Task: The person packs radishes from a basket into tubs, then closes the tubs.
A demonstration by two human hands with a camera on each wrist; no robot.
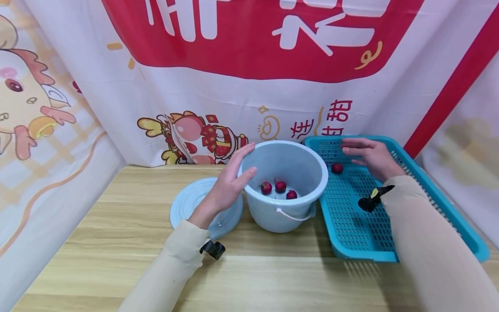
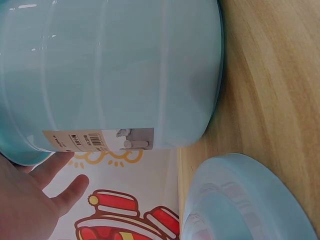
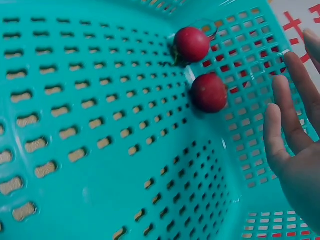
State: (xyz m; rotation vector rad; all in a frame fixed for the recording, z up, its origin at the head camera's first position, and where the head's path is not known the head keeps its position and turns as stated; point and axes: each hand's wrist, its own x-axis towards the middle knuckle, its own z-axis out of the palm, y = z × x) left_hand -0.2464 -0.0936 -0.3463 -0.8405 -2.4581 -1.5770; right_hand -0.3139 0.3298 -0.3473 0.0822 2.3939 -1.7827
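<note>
A light-blue bucket (image 1: 288, 216) stands upright on the table, with several small red radishes (image 1: 280, 186) on its bottom. My left hand (image 1: 230, 182) rests at the bucket's left rim with fingers extended and thumb apart; in the left wrist view the fingers (image 2: 52, 167) overlap the rim. Over the back of a turquoise perforated basket (image 1: 331, 225), my right hand (image 1: 370, 157) holds nothing, its fingers spread loosely. Two radishes (image 3: 209, 93) lie close together by the basket's end wall in the right wrist view, a short way from the fingertips. Only one shows in the head view.
A round light-blue lid (image 1: 187, 199) lies on the wooden table (image 1: 117, 225) left of the bucket, partly under my left forearm. The bucket's white handle (image 1: 296, 216) hangs down at its front. Printed cloth (image 1: 218, 104) hangs behind and at both sides.
</note>
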